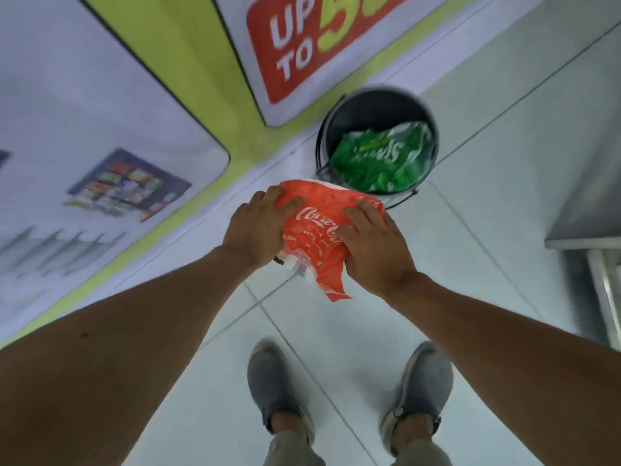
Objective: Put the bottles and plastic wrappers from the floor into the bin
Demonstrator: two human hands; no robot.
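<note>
Left hand (260, 227) and right hand (371, 243) both clamped on red wrapper (319, 237), one per side, held in the air just short of bin (379, 105). Green wrapper (383, 156) already inside bin. Bin on tiled floor (487, 203) next to poster wall (161, 79)

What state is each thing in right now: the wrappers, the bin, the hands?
Red wrapper: crumpled, held off the floor in both hands.
Green wrapper: crumpled, inside the bin.
Bin: upright, open, partly filled.
Left hand: gripping the red wrapper.
Right hand: gripping the red wrapper.
</note>
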